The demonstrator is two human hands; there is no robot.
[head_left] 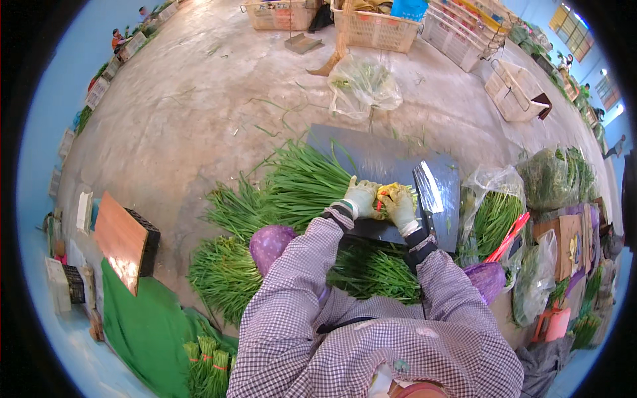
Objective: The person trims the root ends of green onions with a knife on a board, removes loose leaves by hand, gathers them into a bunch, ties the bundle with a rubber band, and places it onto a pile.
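My left hand [361, 197] and my right hand [400, 205], both in pale work gloves, close around one bundle of long green stalks [305, 179] at its yellowish root end [391, 193]. A red band shows between the two hands. The bundle lies across a dark grey board [378, 159] on the floor, its leaves fanning out to the left. A wide cleaver [430, 196] rests on the board just right of my right hand.
More green bundles lie on the concrete floor [225, 265] and below the board [375, 272]. Clear bags of greens [494, 212] stand at the right, another bag [361, 83] lies beyond. Plastic crates [375, 26] line the back. A wooden-topped crate [126, 242] and green cloth [139, 325] sit left.
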